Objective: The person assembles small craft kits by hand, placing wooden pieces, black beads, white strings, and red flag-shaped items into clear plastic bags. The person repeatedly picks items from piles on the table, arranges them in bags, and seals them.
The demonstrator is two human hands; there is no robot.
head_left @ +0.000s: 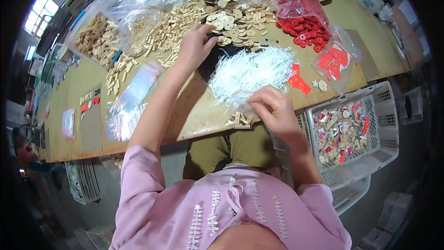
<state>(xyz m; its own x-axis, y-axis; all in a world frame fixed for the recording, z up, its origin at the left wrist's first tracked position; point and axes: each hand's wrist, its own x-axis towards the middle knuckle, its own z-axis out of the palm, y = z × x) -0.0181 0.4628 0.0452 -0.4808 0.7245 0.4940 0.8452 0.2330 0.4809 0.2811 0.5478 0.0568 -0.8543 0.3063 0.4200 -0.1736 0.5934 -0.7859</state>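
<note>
My right hand [276, 112] pinches the top of a small clear plastic bag [240, 102] between thumb and fingers. Inside the bag, several small wooden pieces [239, 120] hang at the table's front edge. My left hand [196, 46] reaches to the pile of round wooden discs [233, 30], thumb and fingers apart at its near left side. Black small parts [212, 58] lie in a dark heap under that hand. Between my hands spreads a tangled heap of white strings [252, 71]. To its right lie red printed pieces [299, 81].
Wooden blocks fill a clear bin [98, 37] and spill over the table. Red rings [303, 32] pour from a bag at the back right. Flat clear bags [138, 85] lie left. A white basket [381, 125] with filled bags stands right, below the table edge.
</note>
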